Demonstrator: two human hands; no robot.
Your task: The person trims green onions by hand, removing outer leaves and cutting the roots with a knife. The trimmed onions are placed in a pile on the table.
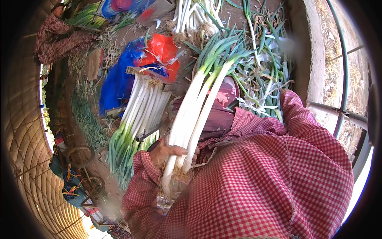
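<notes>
My left hand (pixel 162 152) is closed around a few long Welsh onions (pixel 194 110), just above their roots. Their white stalks slant up and away over my lap, and the green tops (pixel 220 53) spread at the far end. Stringy roots hang below my fingers. My right sleeve (pixel 295 104) reaches out to the right, towards a heap of stripped onion leaves (pixel 262 74); the right hand itself is hidden. To the left of the held stalks, a large bundle of onions (pixel 143 110) rests in a frame (pixel 150 131), roots at the far end.
Blue plastic sheeting (pixel 116 80) and a red plastic bag (pixel 161 50) lie beyond the frame. More white-stalked onions (pixel 191 18) lie at the top. A concrete ledge (pixel 313 53) runs along the right. Another person (pixel 59 35) sits at upper left, and a tricycle (pixel 80 156) stands lower left.
</notes>
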